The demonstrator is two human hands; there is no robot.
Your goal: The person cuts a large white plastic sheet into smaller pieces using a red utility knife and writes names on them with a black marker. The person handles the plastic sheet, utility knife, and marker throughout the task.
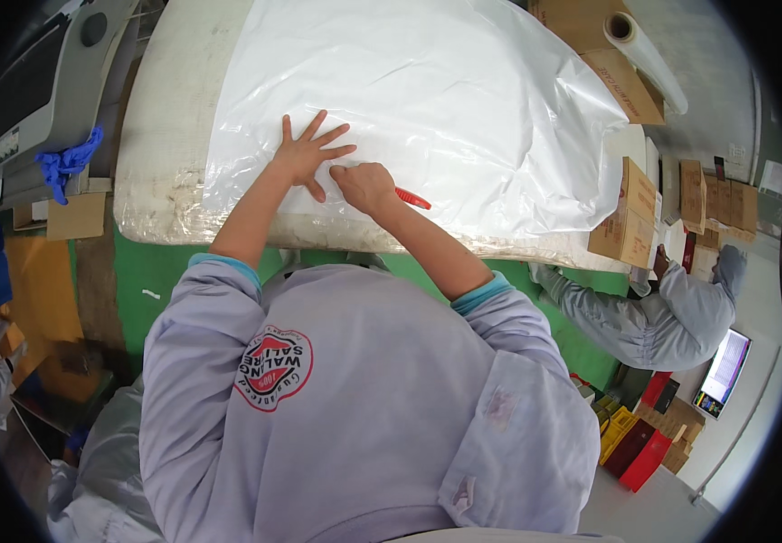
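Note:
A large white plastic sheet (382,100) lies wrinkled over the table. My left hand (305,161) presses flat on it with fingers spread wide. Just to its right, my right hand (365,187) is closed in a fist low over the sheet. From the little-finger side of that fist sticks the red handle of what looks like a utility knife (412,198). Its front end is hidden by my fingers, so I cannot tell whether a blade is out.
The table (160,136) has a film-wrapped, stained surface. Cardboard boxes (626,213) and a white film roll (646,59) stand at the right. A grey machine (42,90) with a blue glove (70,163) is at the left. Another person (671,312) works at the right.

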